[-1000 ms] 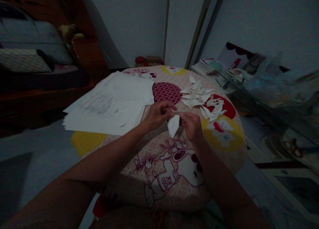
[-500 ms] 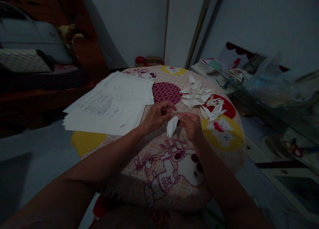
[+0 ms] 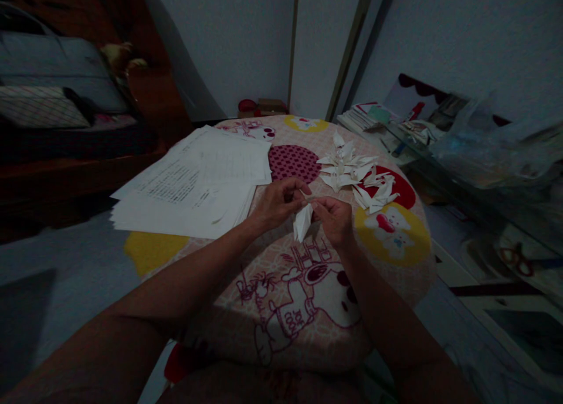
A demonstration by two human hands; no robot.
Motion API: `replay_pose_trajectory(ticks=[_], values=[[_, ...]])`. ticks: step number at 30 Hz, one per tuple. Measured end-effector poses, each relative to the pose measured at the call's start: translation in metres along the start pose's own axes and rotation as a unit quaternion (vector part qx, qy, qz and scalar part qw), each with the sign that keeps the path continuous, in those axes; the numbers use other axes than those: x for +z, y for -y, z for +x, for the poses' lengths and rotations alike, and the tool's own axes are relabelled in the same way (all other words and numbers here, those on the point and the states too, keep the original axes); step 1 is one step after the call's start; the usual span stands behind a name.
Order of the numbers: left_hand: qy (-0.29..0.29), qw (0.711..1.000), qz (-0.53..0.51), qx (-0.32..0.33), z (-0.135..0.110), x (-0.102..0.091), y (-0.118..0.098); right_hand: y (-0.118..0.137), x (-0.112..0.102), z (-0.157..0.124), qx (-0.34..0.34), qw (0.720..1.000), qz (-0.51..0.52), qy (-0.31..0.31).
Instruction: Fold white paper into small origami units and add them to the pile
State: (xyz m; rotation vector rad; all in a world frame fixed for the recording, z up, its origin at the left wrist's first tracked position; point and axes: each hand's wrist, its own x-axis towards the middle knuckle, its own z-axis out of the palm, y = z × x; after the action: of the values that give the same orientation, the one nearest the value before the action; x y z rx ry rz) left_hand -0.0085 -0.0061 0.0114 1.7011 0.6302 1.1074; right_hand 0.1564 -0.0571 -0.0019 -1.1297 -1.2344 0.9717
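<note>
L hand (image 3: 279, 204) & R hand (image 3: 335, 221) close together in head view, both w/ thumb & fingers pinching the top end of a small folded white paper (image 3: 302, 223). Paper sits btwn the hands, pointed body angled down twd the person, above the patterned tablecloth (image 3: 229, 333); exact fold hard to read, light's dim. Just beyond R hand, on the same cloth: a cluster of white paper cranes (image 3: 345, 172), some overlapping, a few over a red patch. L of the hands, a fanned stack of printed sheets (image 3: 189, 181), approx. level w/ the cranes. Far R, clear plastic bag (image 3: 488, 152) on a glass shelf; far L, pale handbag (image 3: 65, 64).
</note>
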Motion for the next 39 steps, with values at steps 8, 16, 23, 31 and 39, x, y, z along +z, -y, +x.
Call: replay_pose_trajectory(ticks=[8, 16, 23, 31, 39], values=[[0.030, 0.999, -0.030, -0.031, 0.0019, -0.0023, 0.0003, 0.0020, 0.0021, -0.0032, -0.023, 0.998, -0.062, -0.010], [0.026, 0.999, -0.004, -0.033, 0.0010, -0.0032, -0.0044, 0.0010, 0.0003, -0.0002, 0.015, 1.000, 0.017, 0.013], [0.043, 0.996, 0.005, -0.083, 0.0020, -0.0039, -0.0040, 0.0026, -0.0007, -0.0028, 0.000, 0.999, -0.043, 0.024], [0.094, 0.983, 0.013, -0.155, 0.0019, -0.0059, 0.0013, 0.0002, -0.0040, -0.0022, -0.060, 0.993, -0.098, 0.005], [0.003, 0.984, -0.018, -0.178, 0.0021, -0.0060, -0.0029, 0.0052, 0.0003, -0.0006, 0.126, 0.989, 0.047, 0.057]])
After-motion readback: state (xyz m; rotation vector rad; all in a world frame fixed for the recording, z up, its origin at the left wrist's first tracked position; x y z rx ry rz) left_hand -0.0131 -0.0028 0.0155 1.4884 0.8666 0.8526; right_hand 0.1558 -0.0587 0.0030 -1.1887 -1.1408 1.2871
